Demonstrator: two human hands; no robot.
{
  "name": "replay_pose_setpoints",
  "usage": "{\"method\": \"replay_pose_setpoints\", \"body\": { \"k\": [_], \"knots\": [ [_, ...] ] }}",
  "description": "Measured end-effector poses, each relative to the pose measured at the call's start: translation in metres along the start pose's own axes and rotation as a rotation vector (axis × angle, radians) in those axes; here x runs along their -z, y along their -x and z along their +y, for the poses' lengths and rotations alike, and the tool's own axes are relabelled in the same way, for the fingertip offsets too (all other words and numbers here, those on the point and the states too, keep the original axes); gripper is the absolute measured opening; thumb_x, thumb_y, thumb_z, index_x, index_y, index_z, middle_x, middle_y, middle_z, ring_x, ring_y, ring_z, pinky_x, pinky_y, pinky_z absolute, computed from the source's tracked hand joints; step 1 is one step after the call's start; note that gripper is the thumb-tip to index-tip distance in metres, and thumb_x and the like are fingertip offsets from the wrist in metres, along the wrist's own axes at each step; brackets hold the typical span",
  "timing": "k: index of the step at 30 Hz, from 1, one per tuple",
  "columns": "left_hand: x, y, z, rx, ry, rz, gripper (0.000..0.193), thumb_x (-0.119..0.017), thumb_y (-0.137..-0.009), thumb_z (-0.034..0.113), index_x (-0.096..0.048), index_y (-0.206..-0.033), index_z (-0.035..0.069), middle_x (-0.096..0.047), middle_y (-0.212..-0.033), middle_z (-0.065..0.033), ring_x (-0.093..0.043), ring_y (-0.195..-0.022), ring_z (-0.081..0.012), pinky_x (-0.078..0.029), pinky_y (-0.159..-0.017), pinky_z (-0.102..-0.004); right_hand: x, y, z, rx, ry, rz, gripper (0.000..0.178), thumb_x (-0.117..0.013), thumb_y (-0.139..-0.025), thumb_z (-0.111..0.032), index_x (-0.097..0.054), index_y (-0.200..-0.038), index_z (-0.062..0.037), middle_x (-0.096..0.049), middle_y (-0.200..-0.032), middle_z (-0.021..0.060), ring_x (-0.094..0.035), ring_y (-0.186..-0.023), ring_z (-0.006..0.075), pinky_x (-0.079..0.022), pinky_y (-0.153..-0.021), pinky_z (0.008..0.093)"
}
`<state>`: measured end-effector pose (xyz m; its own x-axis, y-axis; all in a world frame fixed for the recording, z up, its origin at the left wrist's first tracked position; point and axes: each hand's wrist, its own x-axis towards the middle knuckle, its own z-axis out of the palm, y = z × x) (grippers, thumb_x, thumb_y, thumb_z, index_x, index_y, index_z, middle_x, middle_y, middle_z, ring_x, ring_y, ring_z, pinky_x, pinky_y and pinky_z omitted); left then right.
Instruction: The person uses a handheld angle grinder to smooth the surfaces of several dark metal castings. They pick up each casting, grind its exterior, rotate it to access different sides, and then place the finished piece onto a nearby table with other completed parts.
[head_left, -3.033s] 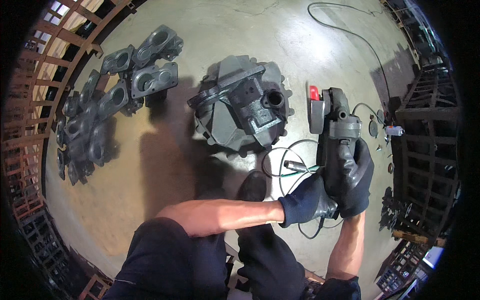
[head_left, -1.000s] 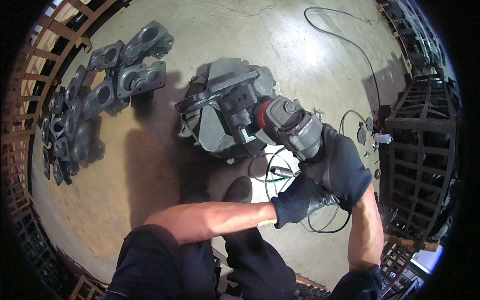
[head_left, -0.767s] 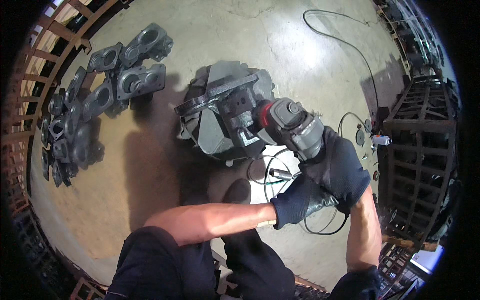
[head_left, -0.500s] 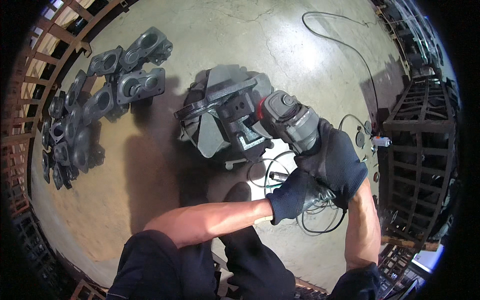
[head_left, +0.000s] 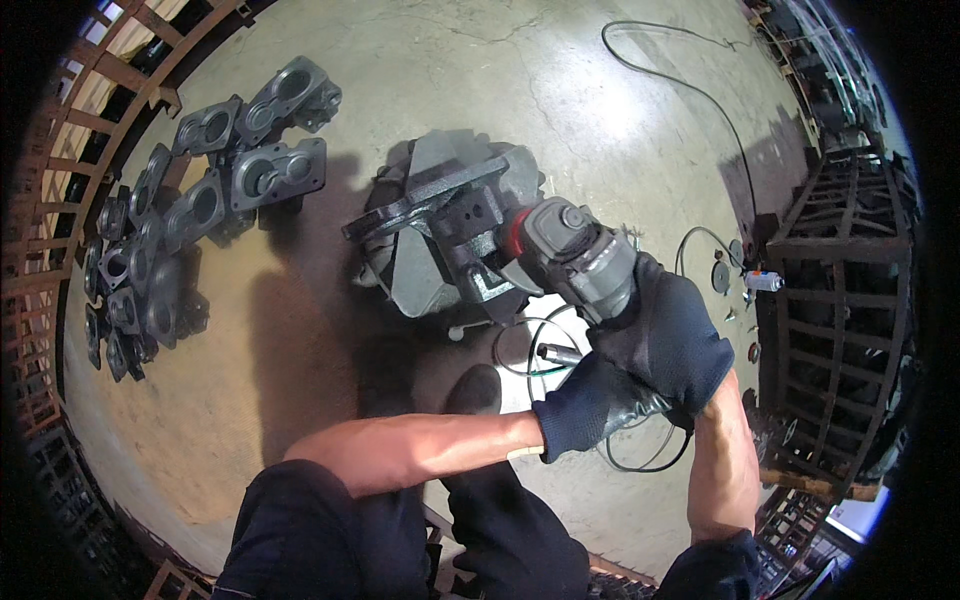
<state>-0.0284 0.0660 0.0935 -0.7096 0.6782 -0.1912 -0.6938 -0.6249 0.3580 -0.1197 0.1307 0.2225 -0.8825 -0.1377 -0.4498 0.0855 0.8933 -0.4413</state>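
Both my hands, in dark gloves, are wrapped round a grey angle grinder (head_left: 580, 255). My right hand (head_left: 680, 335) closes over its body, and my left hand (head_left: 605, 400) grips lower, toward the rear end, where the cord comes out. The grinder's head, with a red disc (head_left: 517, 232) at its edge, is up against a dark grey metal casting (head_left: 468, 215). That casting rests on a rounded, faceted metal block (head_left: 425, 270) in front of me. How far the disc touches the casting is hidden by the grinder's head and guard.
Several similar castings (head_left: 280, 172) stand grouped on the floor at left. A black cable (head_left: 690, 90) curves over the concrete at right. Loose discs (head_left: 720, 277) and a spray can (head_left: 764, 281) lie beside a dark metal rack (head_left: 840, 310). A metal cylinder (head_left: 558, 354) lies near my foot.
The grinder's head has shifted slightly down and to the left along the casting, tilting a little. My hands keep the same grip.
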Motion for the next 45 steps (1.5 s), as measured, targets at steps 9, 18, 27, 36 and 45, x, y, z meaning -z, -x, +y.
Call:
{"method": "replay_pose_setpoints", "body": {
  "k": [9, 18, 27, 36, 45],
  "knots": [
    [-0.002, 0.005, 0.019, -0.076, -0.331, 0.004, 0.037, -0.074, -0.089, 0.009, -0.058, -0.119, -0.004, -0.065, -0.117, -0.0121, -0.060, -0.114, -0.0198, -0.050, -0.099, -0.0349, -0.002, -0.003, -0.003, 0.052, 0.022, 0.038, 0.047, -0.079, -0.067, -0.020, -0.062, -0.104, 0.0026, -0.070, -0.085, 0.0251, -0.070, -0.084, 0.0423, -0.056, -0.074, 0.0427],
    [0.001, -0.008, 0.001, -0.105, -0.511, -0.036, 0.029, -0.069, -0.089, 0.006, -0.058, -0.114, -0.002, -0.063, -0.111, -0.0101, -0.058, -0.105, -0.0174, -0.048, -0.094, -0.0331, 0.000, 0.004, 0.010, -0.110, 0.010, 0.030, 0.052, -0.080, -0.066, -0.020, -0.062, -0.109, 0.0020, -0.071, -0.090, 0.0247, -0.071, -0.088, 0.0407, -0.056, -0.076, 0.0413],
    [0.003, -0.004, 0.018, -0.240, -0.671, -0.022, 0.017, -0.074, -0.085, 0.011, -0.068, -0.096, -0.001, -0.070, -0.091, -0.0075, -0.062, -0.086, -0.0151, -0.051, -0.076, -0.0329, -0.001, -0.004, 0.013, 0.083, -0.054, 0.081, 0.044, -0.079, -0.069, -0.020, -0.062, -0.104, 0.0015, -0.069, -0.085, 0.0260, -0.069, -0.085, 0.0434, -0.055, -0.075, 0.0433],
    [0.010, -0.011, 0.007, -0.291, -0.675, -0.015, 0.011, -0.073, -0.086, 0.010, -0.070, -0.086, -0.001, -0.070, -0.081, -0.0051, -0.062, -0.079, -0.0125, -0.050, -0.072, -0.0324, 0.003, -0.003, 0.008, -0.086, -0.005, 0.050, 0.049, -0.078, -0.068, -0.021, -0.062, -0.107, 0.0043, -0.070, -0.084, 0.0261, -0.071, -0.082, 0.0423, -0.056, -0.074, 0.0433],
    [-0.002, 0.003, 0.002, 0.224, 0.367, 0.132, 0.037, -0.070, -0.091, 0.012, -0.057, -0.123, 0.000, -0.064, -0.117, -0.0088, -0.059, -0.110, -0.0150, -0.052, -0.092, -0.0334, -0.001, 0.008, 0.003, -0.004, -0.063, -0.001, 0.049, -0.081, -0.066, -0.020, -0.061, -0.106, 0.0020, -0.070, -0.090, 0.0245, -0.070, -0.089, 0.0402, -0.055, -0.078, 0.0419]
  ]
}}
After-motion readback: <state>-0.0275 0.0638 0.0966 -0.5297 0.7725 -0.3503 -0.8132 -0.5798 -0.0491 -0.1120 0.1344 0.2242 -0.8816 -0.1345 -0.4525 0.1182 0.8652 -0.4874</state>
